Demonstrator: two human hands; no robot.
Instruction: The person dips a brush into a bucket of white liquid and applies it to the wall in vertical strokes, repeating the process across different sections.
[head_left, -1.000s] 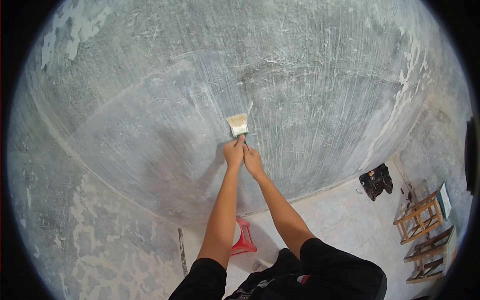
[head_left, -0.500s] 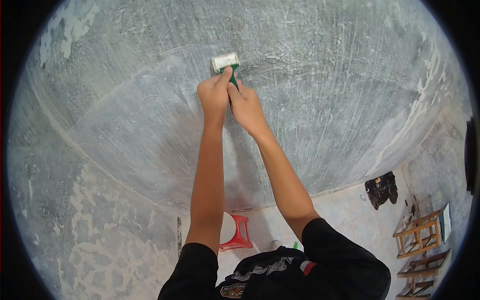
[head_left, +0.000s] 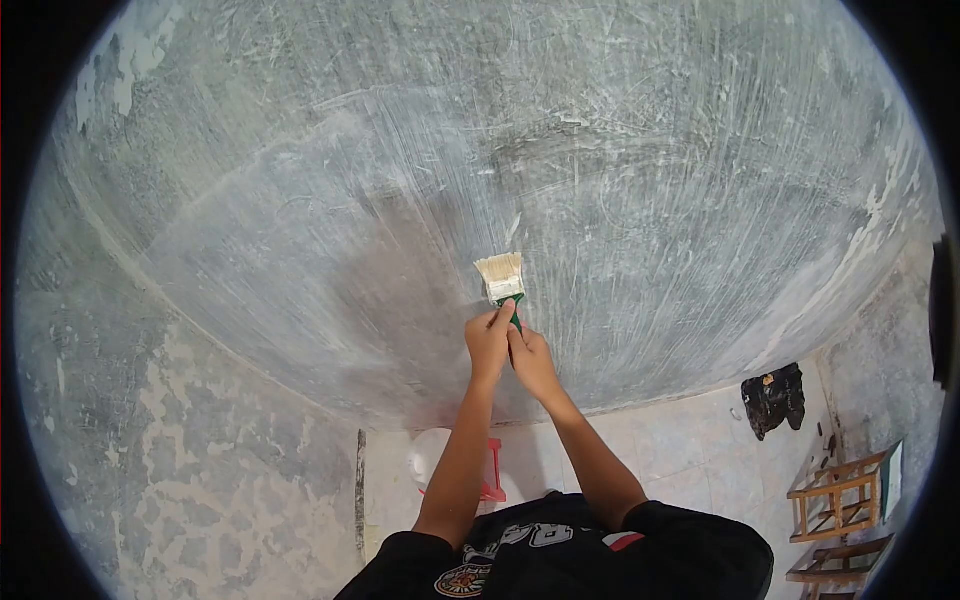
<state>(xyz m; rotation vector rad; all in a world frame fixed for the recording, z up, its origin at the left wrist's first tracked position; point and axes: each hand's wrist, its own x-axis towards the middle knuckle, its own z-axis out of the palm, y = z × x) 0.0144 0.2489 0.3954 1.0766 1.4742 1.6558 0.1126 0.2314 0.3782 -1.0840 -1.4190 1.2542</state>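
Observation:
A paintbrush (head_left: pixel 503 283) with pale bristles and a green handle points up against the grey, streaked wall (head_left: pixel 620 220). Both hands grip its handle. My left hand (head_left: pixel 488 345) is closed around the upper handle, its thumb lying along it near the metal band. Just below and to the right, my right hand (head_left: pixel 532 362) wraps the lower handle, most of which its fingers hide. The bristles are spread against the wall, and a whitish streak shows just above them.
A red stool (head_left: pixel 495 470) with a white round thing (head_left: pixel 428 455) stands on the tiled floor below. Near the wall's foot at right lies a black plastic bag (head_left: pixel 773 400). Wooden stools (head_left: pixel 840 495) are at the far right. Another patchy wall (head_left: pixel 220 480) is at left.
Both hands have moved down the wall and slightly right with the paintbrush. Its bristles, earlier foreshortened, now show fanned out and pointing up.

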